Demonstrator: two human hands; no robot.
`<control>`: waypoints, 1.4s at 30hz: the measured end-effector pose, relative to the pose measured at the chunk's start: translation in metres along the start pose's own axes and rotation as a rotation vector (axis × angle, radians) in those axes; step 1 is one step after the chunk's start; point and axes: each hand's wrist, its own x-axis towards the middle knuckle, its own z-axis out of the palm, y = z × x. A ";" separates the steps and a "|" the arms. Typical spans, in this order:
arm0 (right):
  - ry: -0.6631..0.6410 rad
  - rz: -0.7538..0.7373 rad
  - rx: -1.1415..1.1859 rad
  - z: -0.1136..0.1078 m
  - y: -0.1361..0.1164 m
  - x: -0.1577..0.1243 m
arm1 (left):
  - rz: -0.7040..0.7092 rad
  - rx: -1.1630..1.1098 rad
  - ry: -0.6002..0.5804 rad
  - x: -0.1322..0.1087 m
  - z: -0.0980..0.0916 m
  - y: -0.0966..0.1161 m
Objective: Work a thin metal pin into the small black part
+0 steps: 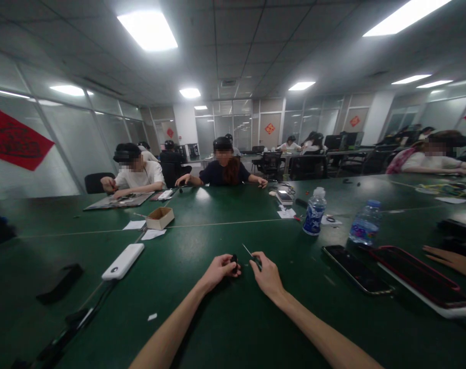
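Note:
Both my hands meet over the green table (225,318) in front of me. My left hand (219,270) is closed in a pinch on a small black part (234,259). My right hand (266,274) is closed round a thin tool (248,251) whose slim shaft points up and left toward the black part. The tool's tip is close to the part; I cannot tell whether they touch.
A white power bank (123,261) with a cable lies left, a small cardboard box (160,217) and paper slips beyond it. Two water bottles (315,211) (365,222), a phone (356,269) and a red-edged tablet (421,279) lie right. People work across the table; another person's hand (453,261) rests far right.

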 end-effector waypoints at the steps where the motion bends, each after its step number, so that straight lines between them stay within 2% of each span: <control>1: -0.015 -0.003 0.000 -0.001 -0.001 0.000 | 0.009 -0.035 0.025 0.000 0.000 0.000; 6: -0.121 -0.108 -0.053 -0.003 -0.011 -0.006 | 0.036 -0.225 0.144 0.004 -0.007 -0.003; 14: -0.229 -0.239 -0.169 -0.004 -0.017 -0.008 | 0.052 -0.233 0.205 0.005 -0.007 -0.003; 17: -0.241 -0.241 -0.176 -0.006 -0.019 -0.009 | 0.055 -0.183 0.192 0.004 -0.007 -0.003; 24: -0.240 -0.239 -0.186 -0.008 -0.022 -0.009 | 0.085 0.108 0.175 -0.002 -0.003 0.004; 32: -0.256 -0.255 -0.287 -0.008 -0.025 -0.010 | 0.079 0.285 0.130 -0.004 0.004 0.007; 38: -0.199 -0.190 -0.282 -0.007 -0.022 -0.008 | 0.063 0.306 0.128 -0.003 0.004 0.007; 42: -0.236 -0.262 -0.331 -0.005 -0.020 -0.008 | 0.083 0.327 0.116 -0.003 0.004 0.006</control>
